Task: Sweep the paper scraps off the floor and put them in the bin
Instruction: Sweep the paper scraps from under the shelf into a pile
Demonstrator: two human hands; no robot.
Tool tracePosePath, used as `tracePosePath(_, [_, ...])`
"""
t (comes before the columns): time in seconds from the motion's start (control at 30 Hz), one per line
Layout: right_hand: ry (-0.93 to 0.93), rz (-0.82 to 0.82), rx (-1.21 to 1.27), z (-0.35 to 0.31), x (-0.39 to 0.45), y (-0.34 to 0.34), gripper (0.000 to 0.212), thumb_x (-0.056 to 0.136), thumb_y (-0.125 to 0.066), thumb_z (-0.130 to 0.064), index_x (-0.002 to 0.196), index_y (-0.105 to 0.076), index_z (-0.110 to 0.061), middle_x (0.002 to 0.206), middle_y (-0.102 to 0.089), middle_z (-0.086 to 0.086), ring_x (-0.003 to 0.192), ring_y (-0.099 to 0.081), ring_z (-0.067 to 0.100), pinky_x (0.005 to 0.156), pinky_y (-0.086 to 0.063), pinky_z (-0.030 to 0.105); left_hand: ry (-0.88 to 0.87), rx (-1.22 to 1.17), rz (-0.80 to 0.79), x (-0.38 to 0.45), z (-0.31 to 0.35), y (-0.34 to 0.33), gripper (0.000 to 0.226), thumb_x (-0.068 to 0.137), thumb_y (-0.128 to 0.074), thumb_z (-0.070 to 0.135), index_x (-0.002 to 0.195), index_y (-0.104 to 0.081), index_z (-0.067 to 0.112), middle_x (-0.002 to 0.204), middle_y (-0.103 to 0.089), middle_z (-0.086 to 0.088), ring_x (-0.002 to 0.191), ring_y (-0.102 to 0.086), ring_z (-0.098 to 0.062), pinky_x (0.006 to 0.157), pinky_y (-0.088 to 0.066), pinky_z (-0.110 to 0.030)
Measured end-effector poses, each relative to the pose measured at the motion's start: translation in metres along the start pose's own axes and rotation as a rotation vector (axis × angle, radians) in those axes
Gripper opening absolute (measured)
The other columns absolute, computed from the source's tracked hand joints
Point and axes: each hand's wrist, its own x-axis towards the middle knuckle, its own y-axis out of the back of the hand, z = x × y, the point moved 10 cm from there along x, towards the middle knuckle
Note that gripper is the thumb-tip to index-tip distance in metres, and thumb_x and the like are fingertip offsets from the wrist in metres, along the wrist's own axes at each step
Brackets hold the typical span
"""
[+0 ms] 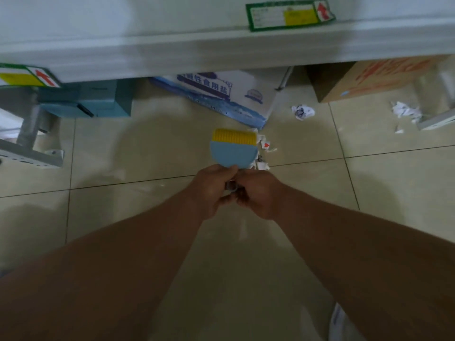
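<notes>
A shop or stockroom: a white shelf [221,52] carries green-bordered price labels [289,14], and printed cardboard cartons [364,77] of goods sit beneath it on the tiled floor [147,217].

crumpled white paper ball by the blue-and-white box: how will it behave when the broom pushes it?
The crumpled white paper ball looks light, so probably skids or tumbles on the glossy beige tile floor. Its irregular creases suggest it won't roll far. Likely squashes, not breaks.

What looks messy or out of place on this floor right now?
Torn paper scraps lie beside the broom head, a crumpled ball sits farther right, and more shreds by the brown carton. The blue-and-white box sits askew.
</notes>
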Motion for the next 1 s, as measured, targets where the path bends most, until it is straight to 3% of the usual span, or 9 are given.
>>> tracePosePath(0.13, [-0.054, 0.001, -0.182, 0.01, -0.01, 0.024, 0.017, 0.099, -0.06, -0.017, 0.098, -0.072, -0.004, 0.082, -0.072, 0.01, 0.058, -0.057, 0.014, 0.053, -0.043, 0.025, 0.013, 0.04, 0.146, 0.001, -0.003, 0.012, 0.014, 0.104, -0.058, 0.014, 0.113, -0.066, 0.006, 0.095, -0.072, -0.013, 0.079, -0.069, -0.023, 0.079, -0.06, -0.045])
tracePosePath(0.2, [-0.11, 0.049, -0.219, 0.015, -0.017, 0.042, 0.017, 0.097, -0.063, -0.014, 0.105, -0.073, -0.002, 0.086, -0.071, 0.012, 0.058, -0.058, 0.015, 0.054, -0.045, 0.025, 0.047, 0.144, 0.253, 0.002, -0.005, 0.027, 0.009, 0.105, -0.057, 0.013, 0.108, -0.063, 0.007, 0.091, -0.069, -0.012, 0.074, -0.066, -0.023, 0.07, -0.057, -0.038])
tracePosePath(0.27, [-0.153, 0.083, -0.282, 0.017, -0.027, 0.061, 0.016, 0.095, -0.065, -0.014, 0.105, -0.073, -0.005, 0.085, -0.071, 0.012, 0.057, -0.058, 0.016, 0.054, -0.045, 0.024, 0.015, 0.459, 0.377, 0.002, 0.007, 0.051, 0.015, 0.104, -0.057, 0.016, 0.108, -0.065, 0.004, 0.094, -0.07, -0.016, 0.078, -0.069, -0.031, 0.07, -0.059, -0.039])
tracePosePath(0.4, [-0.205, 0.128, -0.51, 0.012, -0.065, 0.098, 0.016, 0.093, -0.066, -0.018, 0.102, -0.073, -0.006, 0.083, -0.073, 0.01, 0.061, -0.058, 0.018, 0.057, -0.045, 0.027, -0.022, 1.195, 0.479, -0.025, 0.05, 0.076, 0.034, 0.098, -0.062, 0.026, 0.119, -0.069, -0.001, 0.12, -0.07, -0.021, 0.11, -0.066, -0.041, 0.087, -0.052, -0.039])
tracePosePath(0.6, [-0.182, 0.143, -0.863, -0.01, -0.096, 0.122, 0.023, 0.096, -0.064, -0.021, 0.105, -0.07, -0.001, 0.081, -0.07, 0.009, 0.063, -0.058, 0.021, 0.057, -0.045, 0.026, -0.045, 1.405, 0.496, -0.064, 0.095, 0.06, 0.039, 0.098, -0.064, 0.021, 0.128, -0.061, -0.004, 0.131, -0.063, -0.021, 0.12, -0.063, -0.037, 0.094, -0.051, -0.038])
tracePosePath(0.7, [-0.02, 0.216, -0.824, -0.032, -0.081, 0.122, 0.013, 0.097, -0.062, -0.023, 0.106, -0.068, -0.015, 0.101, -0.071, 0.009, 0.088, -0.068, 0.028, 0.081, -0.058, 0.037, -0.038, 1.394, 0.485, -0.066, 0.089, 0.043, 0.041, 0.099, -0.063, 0.014, 0.135, -0.054, -0.005, 0.137, -0.058, -0.023, 0.125, -0.06, -0.037, 0.1, -0.049, -0.039])
tracePosePath(0.77, [0.089, 0.295, -0.885, -0.038, -0.075, 0.126, 0.03, 0.096, -0.063, -0.031, 0.12, -0.065, -0.013, 0.108, -0.067, 0.008, 0.108, -0.067, 0.031, 0.098, -0.053, 0.037, -0.053, 1.443, 0.483, -0.065, 0.082, 0.032, 0.048, 0.099, -0.064, 0.014, 0.14, -0.048, -0.005, 0.142, -0.054, -0.024, 0.129, -0.056, -0.038, 0.104, -0.045, -0.039])
tracePosePath(0.87, [0.169, 0.28, -1.173, -0.036, -0.077, 0.127, 0.07, 0.091, -0.068, -0.046, 0.15, -0.043, -0.017, 0.127, -0.064, 0.012, 0.123, -0.059, 0.028, 0.105, -0.044, 0.029, -0.076, 1.542, 0.433, -0.058, 0.071, 0.024, 0.052, 0.1, -0.061, 0.018, 0.145, -0.043, -0.002, 0.144, -0.053, -0.023, 0.13, -0.055, -0.038, 0.104, -0.044, -0.039])
tracePosePath(1.0, [0.076, 0.351, -1.457, -0.031, -0.062, 0.174, 0.107, 0.082, -0.073, -0.059, 0.162, -0.009, -0.031, 0.164, -0.021, 0.018, 0.144, -0.034, 0.04, 0.115, -0.037, 0.045, -0.099, 1.514, 0.458, -0.033, 0.072, 0.03, 0.036, 0.095, -0.061, 0.016, 0.127, -0.054, 0.001, 0.126, -0.064, -0.023, 0.112, -0.064, -0.04, 0.089, -0.052, -0.04])
